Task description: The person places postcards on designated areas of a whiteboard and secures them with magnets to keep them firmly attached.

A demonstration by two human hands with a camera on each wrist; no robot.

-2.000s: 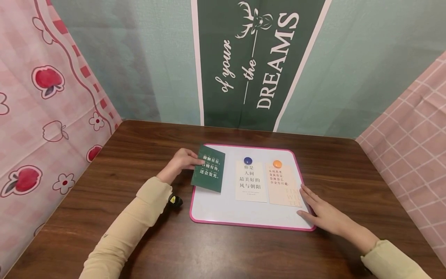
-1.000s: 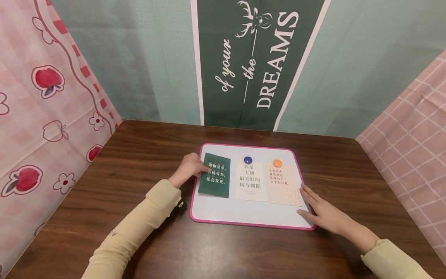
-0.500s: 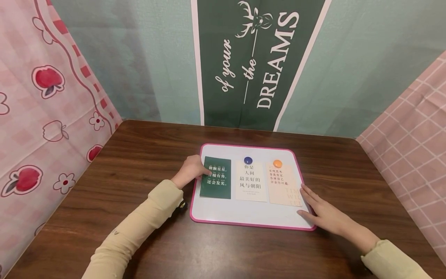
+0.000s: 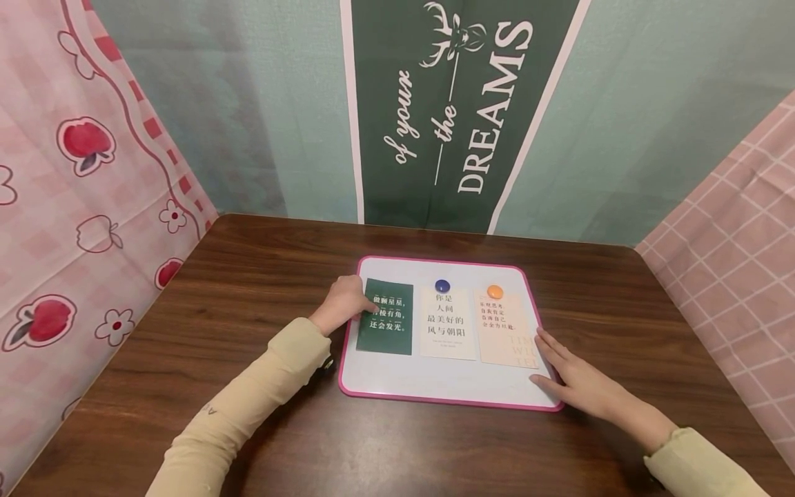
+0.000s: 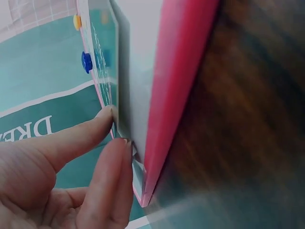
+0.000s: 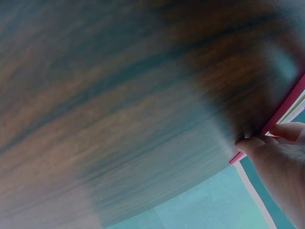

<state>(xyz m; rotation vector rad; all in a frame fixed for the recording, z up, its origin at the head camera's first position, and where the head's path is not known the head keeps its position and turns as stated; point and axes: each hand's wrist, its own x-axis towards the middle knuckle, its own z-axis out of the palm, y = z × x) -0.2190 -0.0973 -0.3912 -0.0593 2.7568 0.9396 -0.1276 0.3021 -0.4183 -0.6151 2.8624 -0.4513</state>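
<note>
My left hand pinches the left edge of a dark green card with white writing, thumb on its front. The card lies over the left part of a pink-rimmed whiteboard. In the left wrist view the green card stands slightly off the board's surface between thumb and finger. At the board's right edge rests my right hand, fingers extended along the pink rim. To the right of the green card, a cream card and a peach card lie side by side on the board.
A blue magnet sits at the cream card's top, and an orange magnet tops the peach card. The brown wooden table carries the board. Patterned curtains stand behind and at both sides.
My left hand has brought the green card rightward and down onto the board, and its tilt has straightened to line up beside the cream card. My right hand has stayed put.
</note>
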